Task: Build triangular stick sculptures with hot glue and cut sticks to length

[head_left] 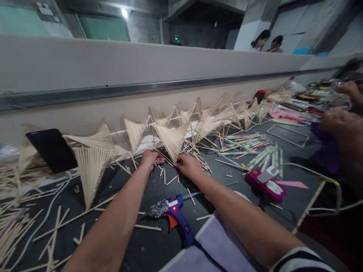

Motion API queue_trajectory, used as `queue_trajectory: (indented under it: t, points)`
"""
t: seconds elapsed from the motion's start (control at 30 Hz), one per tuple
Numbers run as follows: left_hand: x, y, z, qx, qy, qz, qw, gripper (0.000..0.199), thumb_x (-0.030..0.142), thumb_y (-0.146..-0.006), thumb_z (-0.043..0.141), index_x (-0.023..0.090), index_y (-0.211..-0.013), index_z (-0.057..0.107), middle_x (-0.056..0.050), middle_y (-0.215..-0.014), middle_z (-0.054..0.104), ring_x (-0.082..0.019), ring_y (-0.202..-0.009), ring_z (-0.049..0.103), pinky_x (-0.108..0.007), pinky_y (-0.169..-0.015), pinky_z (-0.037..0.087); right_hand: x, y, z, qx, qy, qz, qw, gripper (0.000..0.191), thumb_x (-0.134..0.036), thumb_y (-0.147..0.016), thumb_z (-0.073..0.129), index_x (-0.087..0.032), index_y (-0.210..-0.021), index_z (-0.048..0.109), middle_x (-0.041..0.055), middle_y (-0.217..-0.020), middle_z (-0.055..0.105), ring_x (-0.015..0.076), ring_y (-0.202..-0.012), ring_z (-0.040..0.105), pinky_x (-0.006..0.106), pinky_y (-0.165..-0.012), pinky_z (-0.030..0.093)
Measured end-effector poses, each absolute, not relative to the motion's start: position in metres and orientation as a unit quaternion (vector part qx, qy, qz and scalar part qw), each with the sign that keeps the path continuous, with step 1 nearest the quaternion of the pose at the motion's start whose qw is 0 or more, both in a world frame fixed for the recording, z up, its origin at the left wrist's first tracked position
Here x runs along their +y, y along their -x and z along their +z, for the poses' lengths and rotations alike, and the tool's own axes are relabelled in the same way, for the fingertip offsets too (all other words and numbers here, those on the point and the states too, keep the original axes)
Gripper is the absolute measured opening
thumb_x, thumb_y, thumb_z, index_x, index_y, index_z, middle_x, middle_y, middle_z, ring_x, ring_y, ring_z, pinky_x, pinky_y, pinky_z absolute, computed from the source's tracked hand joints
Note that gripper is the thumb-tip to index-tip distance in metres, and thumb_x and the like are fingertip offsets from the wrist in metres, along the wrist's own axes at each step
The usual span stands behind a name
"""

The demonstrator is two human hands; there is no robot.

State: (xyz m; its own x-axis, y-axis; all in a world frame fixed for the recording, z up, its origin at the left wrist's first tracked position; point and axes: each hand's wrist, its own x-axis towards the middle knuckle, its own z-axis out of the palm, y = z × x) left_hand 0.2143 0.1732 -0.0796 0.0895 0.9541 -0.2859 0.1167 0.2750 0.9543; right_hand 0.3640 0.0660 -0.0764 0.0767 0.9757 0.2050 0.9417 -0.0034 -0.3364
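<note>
A twisted fan-shaped model of thin wooden sticks [171,139] stands on the dark table in front of me. At its lower left, my left hand [153,158] has its fingers curled on the model's bottom stick. Closed at the lower right corner of the same model is my right hand [187,164], thumb and fingers pinched there. The fingertips are partly hidden. Short cut stick pieces [171,180] lie just below both hands. Nearer to me rests a blue hot glue gun [178,215] with an orange trigger, its red light on and a glue stick in its back.
More twisted stick models [93,166] line the wall on both sides. A black tablet-like panel [52,149] leans at left. Paper-wrapped sticks [255,149], a magenta device [266,185] and a white cable [314,172] lie at right. Another person's hand [338,124] shows at the right edge.
</note>
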Motion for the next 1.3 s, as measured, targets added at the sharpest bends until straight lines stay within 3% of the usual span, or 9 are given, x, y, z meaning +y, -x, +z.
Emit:
queue_trajectory:
  t: [0.23, 0.47, 0.7, 1.03, 1.3]
  points:
    - [0.179, -0.206, -0.081, 0.583, -0.556, 0.342, 0.484, 0.006, 0.011, -0.070, 0.056, 0.013, -0.065, 0.053, -0.002, -0.043, 0.052, -0.017, -0.044, 0.058, -0.030, -0.050, 0.050, 0.067, -0.365, -0.078, -0.679, 0.707, 0.052, 0.188, 0.024, -0.043, -0.075, 0.057, -0.025, -0.091, 0.059, 0.0009, -0.098, 0.057, 0.0147, -0.082, 0.055, 0.024, -0.063, 0.036]
    - [0.181, -0.188, -0.067, 0.474, -0.770, 0.287, 0.315, 0.009, 0.011, -0.056, 0.064, 0.019, -0.061, 0.063, 0.000, -0.062, 0.057, -0.018, -0.074, 0.055, -0.029, -0.075, 0.042, 0.068, -0.369, -0.080, -0.687, 0.697, 0.049, 0.198, 0.023, -0.041, -0.075, 0.057, -0.025, -0.091, 0.059, 0.0005, -0.097, 0.058, 0.0144, -0.081, 0.055, 0.023, -0.063, 0.036]
    - [0.171, -0.195, -0.070, 0.332, -0.886, 0.207, 0.249, 0.010, 0.018, -0.063, 0.063, 0.019, -0.071, 0.067, -0.002, -0.074, 0.055, -0.017, -0.078, 0.050, -0.027, -0.074, 0.040, 0.069, -0.369, -0.080, -0.690, 0.693, 0.053, 0.202, 0.020, -0.039, -0.075, 0.057, -0.024, -0.089, 0.060, 0.0008, -0.096, 0.058, 0.0140, -0.082, 0.054, 0.023, -0.066, 0.037]
    - [0.167, -0.197, -0.076, 0.267, -0.924, 0.191, 0.194, 0.007, 0.017, -0.070, 0.060, 0.017, -0.076, 0.063, -0.004, -0.088, 0.052, -0.015, -0.082, 0.050, -0.025, -0.075, 0.039, 0.069, -0.368, -0.081, -0.685, 0.698, 0.047, 0.204, 0.021, -0.040, -0.076, 0.056, -0.024, -0.089, 0.060, 0.0008, -0.094, 0.058, 0.0137, -0.079, 0.054, 0.023, -0.064, 0.036]
    - [0.166, -0.198, -0.078, 0.275, -0.923, 0.202, 0.177, 0.007, 0.018, -0.071, 0.058, 0.016, -0.078, 0.061, -0.002, -0.081, 0.052, -0.015, -0.077, 0.049, -0.025, -0.072, 0.039, 0.069, -0.367, -0.081, -0.688, 0.697, 0.039, 0.200, 0.024, -0.042, -0.074, 0.057, -0.025, -0.089, 0.060, 0.0003, -0.094, 0.058, 0.0140, -0.079, 0.054, 0.023, -0.063, 0.035]
